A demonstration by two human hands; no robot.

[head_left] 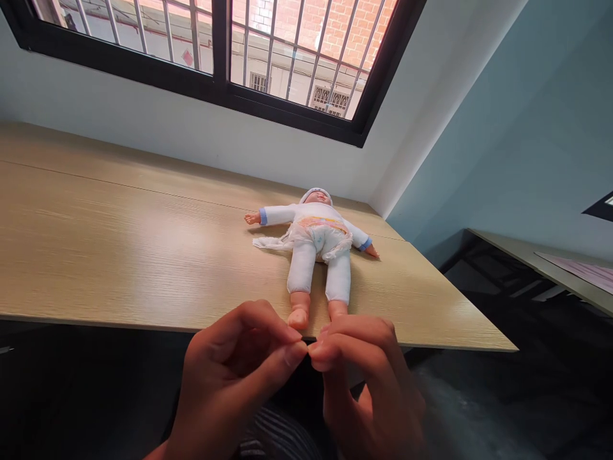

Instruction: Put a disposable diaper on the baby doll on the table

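Observation:
A baby doll [313,220] in a white suit with blue cuffs and a white cap lies on its back on the wooden table [143,255], arms spread and feet toward me. Round its hips is a white diaper [330,239] with a coloured waistband; one side strip stretches out on the table. Just in front of the doll's feet, my left hand [234,377] pinches thumb to forefinger. Fingertip to fingertip with it, my right hand [371,377] is curled in a pinch too. Anything between the fingertips is too small to make out.
The table's front edge runs just beyond my hands, and its right corner [512,348] juts out. A barred window [287,64] is in the wall behind. At the right stands a second table [517,246] with a pink striped sheet [584,271] on it.

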